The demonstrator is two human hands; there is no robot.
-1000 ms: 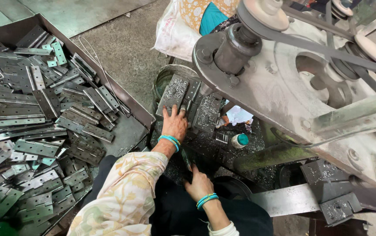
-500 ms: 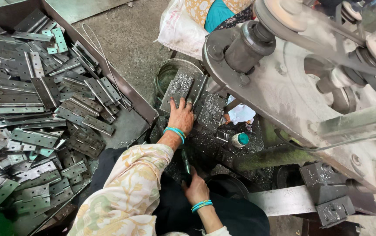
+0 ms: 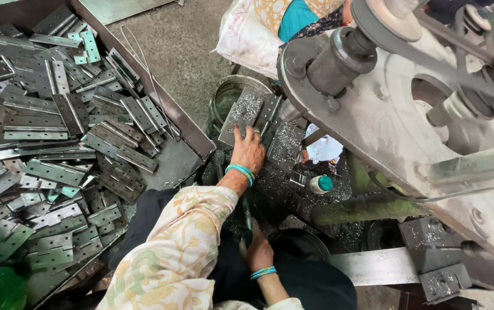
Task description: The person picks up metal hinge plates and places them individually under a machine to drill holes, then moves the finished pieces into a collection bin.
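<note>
The left hand [image 3: 249, 150] lies flat, fingers spread, on a grey metal hinge plate [image 3: 241, 116] that rests at the foot of the big machine [image 3: 431, 120], just beside a round metal can [image 3: 228, 95]. The plate is a long rectangle, dull steel, speckled all over with bright metal shavings; a second plate like it [image 3: 285, 143] sits just to its right, also dusted with shavings. The hand presses on the plate rather than closing around it. A teal bangle [image 3: 240, 171] rings that wrist, above a pale flowered sleeve [image 3: 172, 258].

The right hand [image 3: 258, 252] is lower down, fingers curled around a thin dark rod or lever [image 3: 247, 215] that stands near the machine's base; what the rod is cannot be told.

A small white bottle with a teal cap [image 3: 319, 183] lies on its side among the shavings, to the right of the left hand. A white sack [image 3: 247, 40] slumps at the top, behind the can. To the left, a shallow metal tray [image 3: 186, 123] holds a heap of grey hinges [image 3: 46, 132], some tinted green.
</note>
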